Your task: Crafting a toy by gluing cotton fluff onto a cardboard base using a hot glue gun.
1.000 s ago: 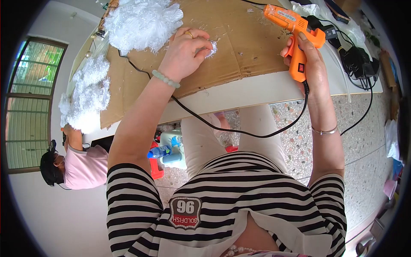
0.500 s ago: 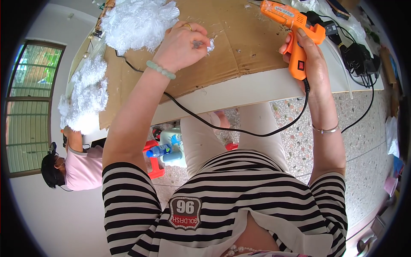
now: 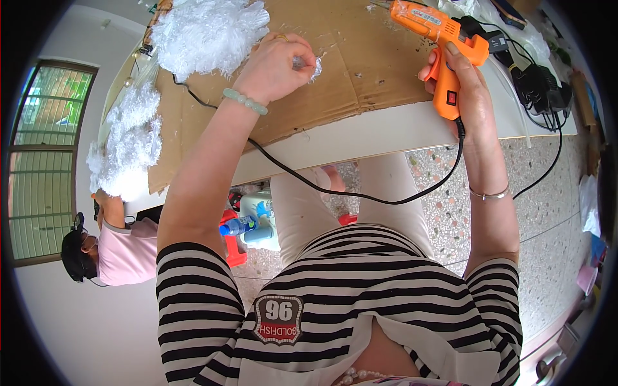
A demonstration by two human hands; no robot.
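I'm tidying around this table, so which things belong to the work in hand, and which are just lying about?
In the work:
orange glue gun, held in the right hand
small white piece, pinched in the left hand
brown cardboard beneath
white fluffy pile, probably

Apparently lying about:
black adapters, far right
blue bottle, below the table
dark flat object, upper right

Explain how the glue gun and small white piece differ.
The glue gun is much larger than the white piece. The glue gun is mainly orange; the white piece is pale. The right hand grips the glue gun; the left hand pinches the white piece. Each occupies one hand.
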